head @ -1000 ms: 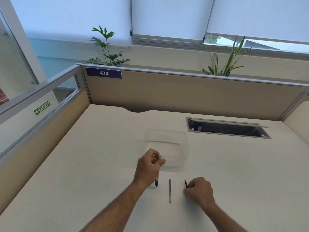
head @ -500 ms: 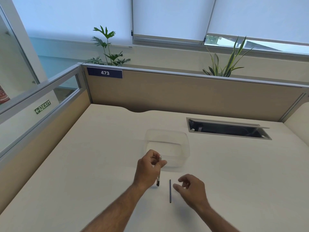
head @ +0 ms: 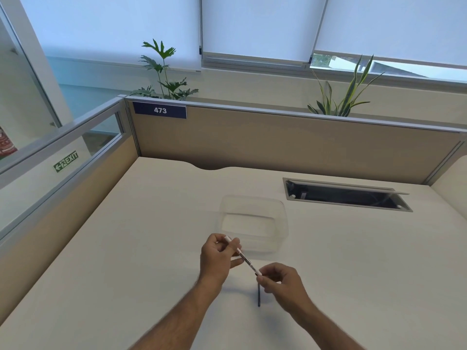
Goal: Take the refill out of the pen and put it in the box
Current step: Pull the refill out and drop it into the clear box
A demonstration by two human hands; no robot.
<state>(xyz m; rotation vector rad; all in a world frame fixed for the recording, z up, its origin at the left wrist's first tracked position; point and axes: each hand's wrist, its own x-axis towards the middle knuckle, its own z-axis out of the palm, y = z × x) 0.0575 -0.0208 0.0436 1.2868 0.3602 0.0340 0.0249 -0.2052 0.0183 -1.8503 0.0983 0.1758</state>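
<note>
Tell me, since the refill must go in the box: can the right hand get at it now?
Probably not: the right hand pinches the pen tip, directly above the refill on the desk.

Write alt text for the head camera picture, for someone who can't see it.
Over a pale desk, a person's left hand and right hand hold a white pen between them, one at each end. A thin dark refill lies on the desk below, and an empty clear plastic box sits just beyond the hands.
</note>
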